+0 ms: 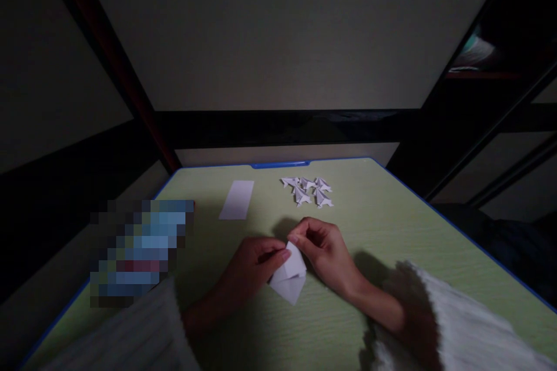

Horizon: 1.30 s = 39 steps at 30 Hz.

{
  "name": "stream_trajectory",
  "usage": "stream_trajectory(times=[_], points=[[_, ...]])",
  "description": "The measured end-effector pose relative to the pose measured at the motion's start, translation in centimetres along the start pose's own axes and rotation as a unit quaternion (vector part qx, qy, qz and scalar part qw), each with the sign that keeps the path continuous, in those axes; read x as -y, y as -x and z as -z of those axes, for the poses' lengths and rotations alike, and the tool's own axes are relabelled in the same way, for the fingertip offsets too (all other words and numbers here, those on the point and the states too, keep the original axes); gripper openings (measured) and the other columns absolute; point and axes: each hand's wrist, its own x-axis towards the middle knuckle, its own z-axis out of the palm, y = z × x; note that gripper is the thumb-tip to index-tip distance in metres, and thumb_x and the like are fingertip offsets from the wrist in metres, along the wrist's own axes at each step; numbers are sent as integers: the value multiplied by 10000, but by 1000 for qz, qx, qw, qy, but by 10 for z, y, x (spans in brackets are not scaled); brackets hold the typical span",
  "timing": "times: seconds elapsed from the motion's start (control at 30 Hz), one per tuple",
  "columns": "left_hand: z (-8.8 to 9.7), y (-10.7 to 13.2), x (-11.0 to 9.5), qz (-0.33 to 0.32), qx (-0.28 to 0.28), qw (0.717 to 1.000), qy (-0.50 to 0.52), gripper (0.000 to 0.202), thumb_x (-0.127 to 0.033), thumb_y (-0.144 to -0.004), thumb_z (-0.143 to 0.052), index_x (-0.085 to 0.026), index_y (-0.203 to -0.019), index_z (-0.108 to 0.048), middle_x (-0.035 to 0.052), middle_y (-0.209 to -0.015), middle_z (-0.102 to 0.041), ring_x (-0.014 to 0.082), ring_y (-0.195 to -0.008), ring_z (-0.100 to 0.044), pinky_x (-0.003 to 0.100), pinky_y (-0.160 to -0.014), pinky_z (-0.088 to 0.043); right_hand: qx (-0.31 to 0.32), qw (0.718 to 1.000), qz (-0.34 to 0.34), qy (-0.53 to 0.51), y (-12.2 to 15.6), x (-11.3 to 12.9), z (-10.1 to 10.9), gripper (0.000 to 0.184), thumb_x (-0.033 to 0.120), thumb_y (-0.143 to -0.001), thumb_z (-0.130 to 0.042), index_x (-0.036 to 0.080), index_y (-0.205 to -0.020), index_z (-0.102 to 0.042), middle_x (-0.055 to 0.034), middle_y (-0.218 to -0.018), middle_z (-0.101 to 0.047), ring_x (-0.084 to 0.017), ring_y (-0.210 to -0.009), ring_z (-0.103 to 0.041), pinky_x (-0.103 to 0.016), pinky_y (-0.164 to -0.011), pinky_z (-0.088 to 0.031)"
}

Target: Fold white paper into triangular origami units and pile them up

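Note:
A partly folded sheet of white paper (290,278) is held between my two hands just above the table, its pointed lower end toward me. My left hand (256,261) pinches its upper left edge with thumb and fingers. At the top corner, the thumb and fingertips of my right hand (322,246) close on the paper. Beyond my hands lies a group of several small folded paper figures (307,190), set close together. To their left rests a flat white paper rectangle (237,200).
The light green table (383,232) has a blue edge and a blue strip (281,164) at its far side. A blurred-out, bluish rectangular object (145,249) lies at the left. Behind the table stands a pale panel (278,40); dark shelving is at the right.

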Motion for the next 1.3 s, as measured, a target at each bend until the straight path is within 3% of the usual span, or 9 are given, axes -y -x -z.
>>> stream_trajectory(times=[0.17, 0.3, 0.5, 0.63, 0.77, 0.93, 1.03, 1.1, 1.3], points=[[0, 0, 1, 2, -20, 1000, 13, 226, -290, -671, -507, -114, -580, -617, -23, -470, -528, 92, -453, -446, 183, -436, -314, 24, 999, -26, -32, -2, -3, 1, 90, 202, -628, -612, 124, -639, -568, 29, -561, -528, -58, -496, -446, -187, -486, -347], [2, -1, 0, 13, -55, 998, 35, 221, -283, -661, -517, -118, -544, -609, -29, -460, -524, 87, -444, -439, 178, -428, -308, 27, 998, -11, -64, -3, -3, -1, 212, 169, -570, -663, 146, -697, -495, 46, -601, -508, -57, -530, -458, -182, -511, -368], [8, -5, -4, 47, -186, 977, 93, 162, -275, -598, -574, -123, -580, -629, -33, -490, -551, 85, -466, -443, 170, -440, -335, 32, 999, -15, -42, 3, 5, -4, 291, 181, -568, -666, 172, -662, -390, 56, -605, -474, -56, -527, -439, -180, -491, -356], [11, -4, -6, 51, -241, 962, 116, 135, -253, -582, -593, -125, -569, -634, -45, -459, -535, 83, -472, -449, 168, -461, -356, 44, 998, -14, -48, 4, 4, -6, 336, 156, -559, -665, 185, -700, -362, 50, -656, -489, -64, -568, -453, -191, -529, -364], [9, -3, -9, 64, -230, 955, 177, 125, -249, -578, -603, -127, -581, -632, -40, -476, -563, 99, -503, -508, 182, -513, -409, 40, 998, -9, -48, 1, -4, -5, 329, 77, -555, -643, 187, -684, -360, 65, -607, -465, -57, -524, -430, -178, -491, -337], [6, -2, -13, 80, -201, 948, 235, 131, -230, -520, -651, -122, -589, -623, -22, -538, -616, 113, -536, -559, 187, -510, -445, 22, 998, 40, -49, -1, -7, 0, 171, 125, -622, -601, 163, -665, -439, 57, -579, -438, -56, -509, -392, -183, -476, -304], [6, -2, -13, 87, -200, 948, 231, 127, -226, -519, -655, -121, -577, -614, -23, -532, -616, 110, -528, -562, 190, -510, -453, 36, 998, 20, -37, -1, -2, 1, 83, 206, -674, -568, 141, -662, -517, 38, -565, -466, -65, -511, -403, -198, -480, -300], [6, -2, -12, 90, -197, 950, 225, 129, -227, -524, -653, -126, -595, -614, -22, -546, -624, 112, -529, -566, 200, -521, -458, 35, 999, 2, -36, 0, 1, 0, 130, 257, -682, -561, 135, -641, -548, 28, -561, -489, -68, -509, -414, -205, -486, -309], [4, 0, -6, 61, -139, 979, 139, 112, -228, -562, -624, -132, -509, -601, -14, -477, -599, 114, -488, -540, 202, -489, -416, -15, 999, -31, -37, -2, 0, -1, 169, 267, -597, -646, 130, -587, -548, 32, -512, -512, -63, -458, -416, -201, -447, -308]])
